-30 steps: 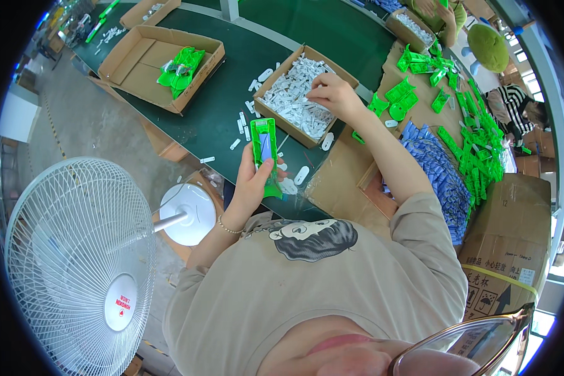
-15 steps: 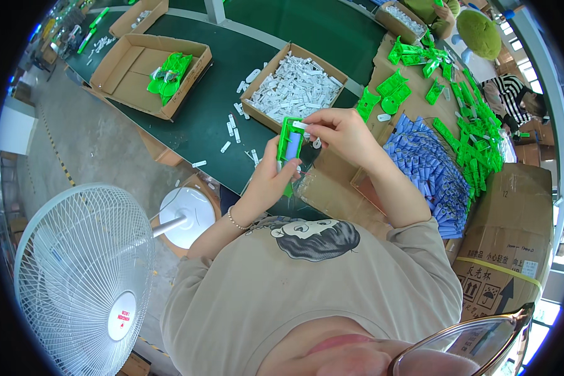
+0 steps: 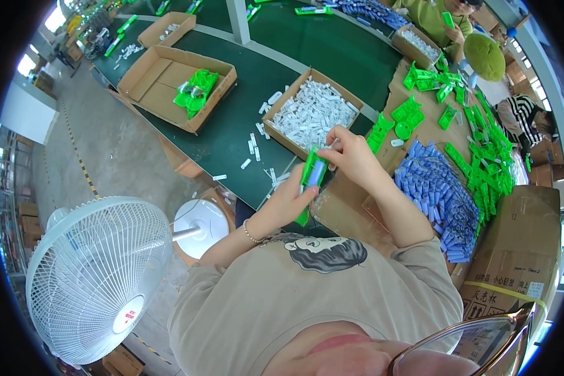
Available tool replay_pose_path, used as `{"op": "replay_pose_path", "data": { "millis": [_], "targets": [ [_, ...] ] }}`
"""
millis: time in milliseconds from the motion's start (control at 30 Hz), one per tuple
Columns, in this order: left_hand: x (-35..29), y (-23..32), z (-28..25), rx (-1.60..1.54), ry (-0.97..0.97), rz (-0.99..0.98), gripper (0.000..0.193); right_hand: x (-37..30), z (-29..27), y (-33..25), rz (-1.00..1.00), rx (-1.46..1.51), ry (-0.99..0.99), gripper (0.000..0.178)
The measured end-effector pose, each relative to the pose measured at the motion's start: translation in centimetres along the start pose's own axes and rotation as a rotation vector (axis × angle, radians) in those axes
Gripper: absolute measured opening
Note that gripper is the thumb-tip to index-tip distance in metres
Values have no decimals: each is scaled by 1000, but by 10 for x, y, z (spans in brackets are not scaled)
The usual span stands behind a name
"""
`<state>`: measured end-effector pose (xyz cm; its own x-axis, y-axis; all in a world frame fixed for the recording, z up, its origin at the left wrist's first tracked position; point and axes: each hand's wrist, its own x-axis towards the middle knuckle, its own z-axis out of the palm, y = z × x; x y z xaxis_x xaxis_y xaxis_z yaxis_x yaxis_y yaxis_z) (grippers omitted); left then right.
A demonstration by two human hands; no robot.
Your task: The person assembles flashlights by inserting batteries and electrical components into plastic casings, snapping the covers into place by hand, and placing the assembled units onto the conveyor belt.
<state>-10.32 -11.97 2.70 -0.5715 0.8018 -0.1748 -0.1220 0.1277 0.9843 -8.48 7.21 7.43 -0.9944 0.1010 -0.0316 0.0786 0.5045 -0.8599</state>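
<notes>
Left hand: the left hand [image 3: 292, 195] grasps a green casing [image 3: 308, 168], thumb on the near side and the fingers wrapped behind it.
Right hand: the right hand [image 3: 351, 153] has thumb and fingertips drawn together at the casing's upper end (whether a small piece sits between them, I cannot tell).
Green casing: tilted in front of the chest, above the near edge of the dark green table [image 3: 225, 147], with a blue cylinder [image 3: 318, 173] lying inside its open face.
White pieces: a heap of small white pieces [image 3: 313, 109] fills the cardboard box [image 3: 285, 134] just beyond the hands; loose ones [image 3: 255, 147] are scattered on the table to its left.
Blue pile: many blue cylinders [image 3: 429, 188] lie together to the right of the right forearm.
Green shells: a spread of green parts [image 3: 482, 150] lies beyond and beside that pile.
Tray: a shallow cardboard tray [image 3: 147, 88], farther left, holds a green bundle [image 3: 197, 91].
Outer edges: a white fan [image 3: 94, 263] stands at lower left, a large carton [image 3: 514, 232] at right.
Far side: a co-worker in a green top [image 3: 429, 22] holds up a green piece [image 3: 448, 20].
</notes>
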Motion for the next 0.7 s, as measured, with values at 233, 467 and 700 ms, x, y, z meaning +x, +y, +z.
{"op": "replay_pose_path", "data": {
  "millis": [233,467,700],
  "targets": [
    [0,-15,-6,-348,-222,-33,43,4,-13,14,-156,-324,-209,24],
    [-6,-10,-23,-934,-142,42,52,40,-53,21,82,292,-76,22],
    [-11,-69,-33,-554,305,305,54,163,-116,149,450,1035,404,31]
  ]
}}
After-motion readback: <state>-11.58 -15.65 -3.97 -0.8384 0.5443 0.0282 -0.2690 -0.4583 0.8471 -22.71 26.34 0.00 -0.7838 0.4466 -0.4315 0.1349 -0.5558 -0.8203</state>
